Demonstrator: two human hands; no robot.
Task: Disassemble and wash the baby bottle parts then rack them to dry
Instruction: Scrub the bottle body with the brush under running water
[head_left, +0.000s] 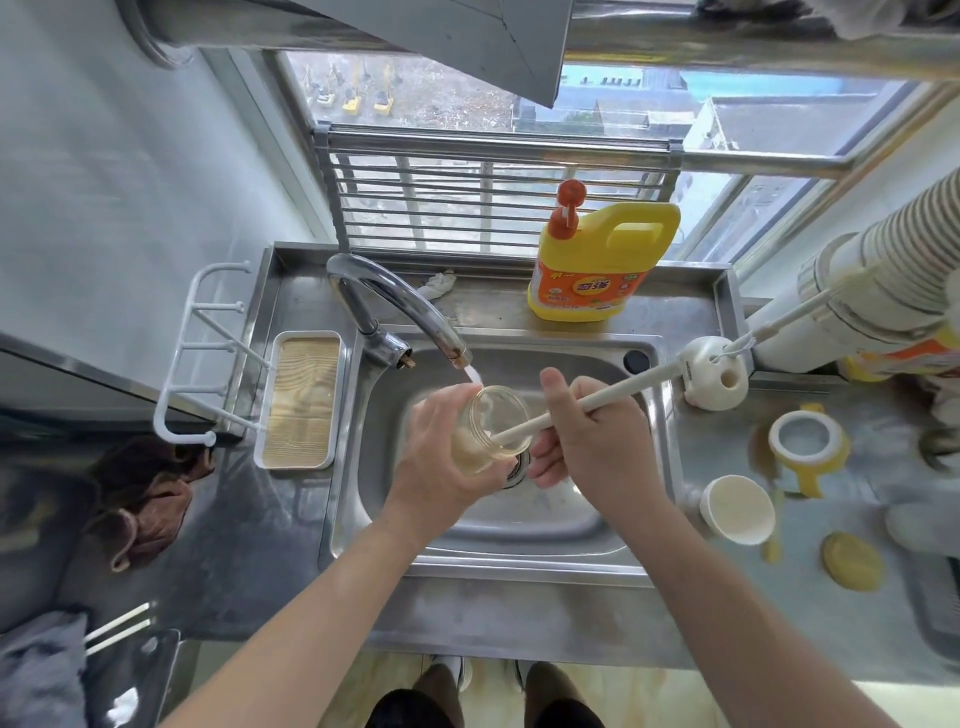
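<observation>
Overhead, steel sink (519, 525) by window (467, 104), detergent jug (597, 260) behind, bottle (493, 431) beneath tap (395, 301)

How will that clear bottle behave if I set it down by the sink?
Likely slippery: the clear bottle sits under the faucet stream, so it is probably wet. Its round wall suggests it would roll if laid sideways. Probably light: the left hand alone holds it tilted while the right hand holds the brush in it.
</observation>
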